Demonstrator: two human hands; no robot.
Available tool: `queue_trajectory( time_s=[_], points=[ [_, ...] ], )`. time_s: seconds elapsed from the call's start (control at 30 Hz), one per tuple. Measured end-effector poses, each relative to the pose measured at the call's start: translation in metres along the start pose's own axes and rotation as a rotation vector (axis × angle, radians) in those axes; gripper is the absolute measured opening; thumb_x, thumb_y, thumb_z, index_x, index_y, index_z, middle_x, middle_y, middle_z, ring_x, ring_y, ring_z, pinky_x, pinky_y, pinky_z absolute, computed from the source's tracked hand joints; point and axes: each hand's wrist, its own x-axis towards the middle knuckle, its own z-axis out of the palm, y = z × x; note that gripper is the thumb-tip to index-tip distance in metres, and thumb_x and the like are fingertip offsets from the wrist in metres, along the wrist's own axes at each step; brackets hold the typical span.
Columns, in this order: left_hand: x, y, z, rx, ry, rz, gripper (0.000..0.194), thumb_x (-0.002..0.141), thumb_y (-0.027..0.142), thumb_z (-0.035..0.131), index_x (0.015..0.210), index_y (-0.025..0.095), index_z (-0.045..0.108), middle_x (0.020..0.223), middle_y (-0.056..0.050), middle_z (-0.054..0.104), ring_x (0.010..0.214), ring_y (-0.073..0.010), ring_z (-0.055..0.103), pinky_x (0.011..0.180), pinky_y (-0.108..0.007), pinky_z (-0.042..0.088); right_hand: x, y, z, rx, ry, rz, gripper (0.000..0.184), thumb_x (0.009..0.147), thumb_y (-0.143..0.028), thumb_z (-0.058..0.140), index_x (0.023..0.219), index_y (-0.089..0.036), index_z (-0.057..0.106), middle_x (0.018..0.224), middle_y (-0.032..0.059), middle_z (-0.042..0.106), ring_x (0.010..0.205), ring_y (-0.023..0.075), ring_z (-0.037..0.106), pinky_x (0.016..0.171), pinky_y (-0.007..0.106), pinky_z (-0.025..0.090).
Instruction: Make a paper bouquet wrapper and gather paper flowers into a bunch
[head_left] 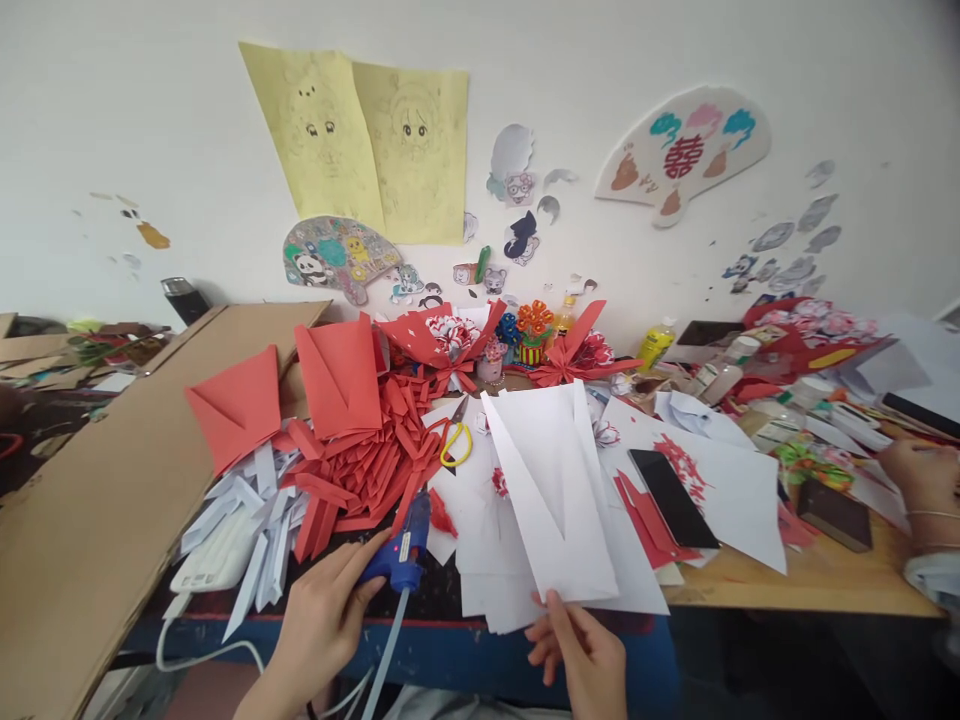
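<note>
R. hand is pinching the near edge of the folded white paper betw. thumb and finger, gap nearly closed, others loosely curled, prob. steadying it over loose white sheets. L. hand is gripping the blue glue gun, fingers part-curled abt. body, glue stick trailing nearside, presumably keeping nozzle off hands. Beyond, scissors are lying by red strips, apparently within reach.

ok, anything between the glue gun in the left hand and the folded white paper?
Nothing visible stands up between the blue glue gun in the left hand and the folded white paper. A small red piece lies beside the gun, on that side, with flat white sheets past it.
</note>
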Motion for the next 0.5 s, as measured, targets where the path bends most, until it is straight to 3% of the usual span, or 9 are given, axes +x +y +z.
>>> queue_trajectory(
  time_s=[0.07,0.17,0.27,0.33,0.5],
  points=[
    [-0.002,-0.002,-0.001,-0.005,0.023,-0.006,0.040,0.096,0.028,0.049,0.135,0.021,0.054,0.084,-0.004,0.065,0.074,-0.0170,0.064,0.066,-0.024,0.050,-0.002,0.003,-0.009,-0.167,0.028,-0.052,0.067,0.079,-0.076,0.055,0.061,-0.012,0.065,0.048,0.0059,0.055,0.037,0.0115,0.049,0.036,0.020,0.031],
    [-0.006,-0.008,-0.003,0.002,0.079,-0.031,0.040,0.095,0.028,0.051,0.135,0.021,0.055,0.093,-0.005,0.069,0.079,-0.0175,0.067,0.071,-0.024,0.052,-0.009,0.005,-0.007,-0.454,0.109,-0.400,0.058,0.086,-0.059,0.060,0.048,-0.015,0.054,0.041,0.0009,0.044,0.039,0.0081,0.043,0.047,0.020,0.036],
    [-0.012,-0.015,-0.006,-0.004,0.132,-0.066,0.043,0.095,0.028,0.052,0.137,0.021,0.053,0.108,-0.007,0.071,0.092,-0.0196,0.070,0.079,-0.025,0.053,-0.007,-0.004,0.019,-0.669,-0.015,-0.844,0.034,0.095,-0.036,0.057,0.067,-0.017,0.063,0.059,0.0015,0.055,0.054,0.0106,0.052,0.058,0.022,0.039],
    [-0.015,-0.017,-0.009,-0.020,0.159,-0.087,0.042,0.095,0.029,0.052,0.137,0.021,0.053,0.116,-0.008,0.071,0.098,-0.0208,0.070,0.081,-0.026,0.053,0.004,-0.012,0.047,-0.837,-0.085,-1.014,0.017,0.096,-0.023,0.053,0.088,-0.019,0.067,0.077,0.0043,0.062,0.071,0.0160,0.058,0.066,0.026,0.041],
    [-0.019,-0.019,-0.017,-0.048,0.158,-0.082,0.039,0.095,0.030,0.052,0.133,0.021,0.057,0.116,-0.009,0.071,0.102,-0.0219,0.069,0.080,-0.025,0.054,0.036,-0.018,0.101,-1.190,-0.135,-1.003,0.013,0.085,-0.004,0.060,0.085,-0.017,0.065,0.083,0.0058,0.059,0.080,0.0232,0.055,0.067,0.032,0.040]
  ],
)
